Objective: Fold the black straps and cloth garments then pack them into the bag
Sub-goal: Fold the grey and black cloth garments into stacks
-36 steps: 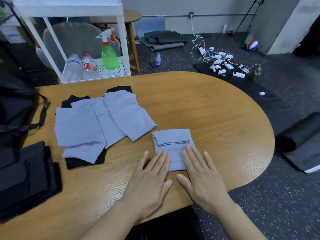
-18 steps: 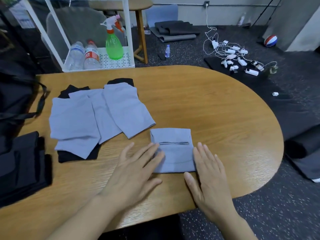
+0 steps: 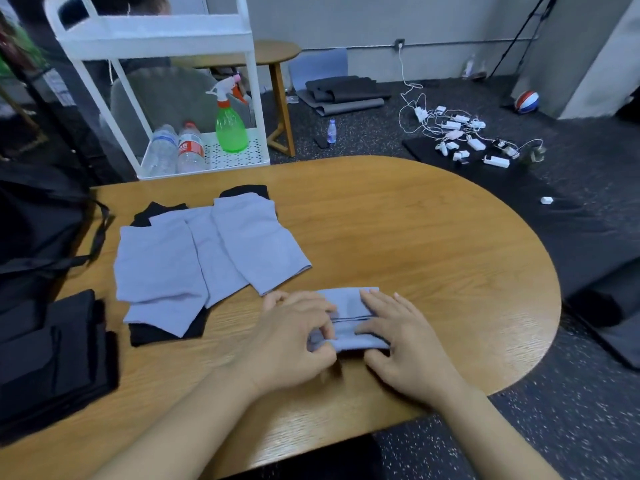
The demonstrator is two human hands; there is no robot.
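Hands meet over a small folded light-blue cloth [image 3: 349,320] near the front edge of the rounded wooden table [image 3: 415,237]: the left hand [image 3: 291,337] curls its fingers and thumb round the cloth's near-left edge, pinching it, while the right hand [image 3: 405,344] grips the right side, fingers on top and thumb at the near edge. Left of them lie overlapping unfolded light-blue cloths [image 3: 207,258] over black fabric, then a stack of folded black pieces [image 3: 52,355] and a black bag [image 3: 38,223].

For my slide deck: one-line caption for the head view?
Both hands, left hand and right hand, fold a small blue cloth on the wooden table.
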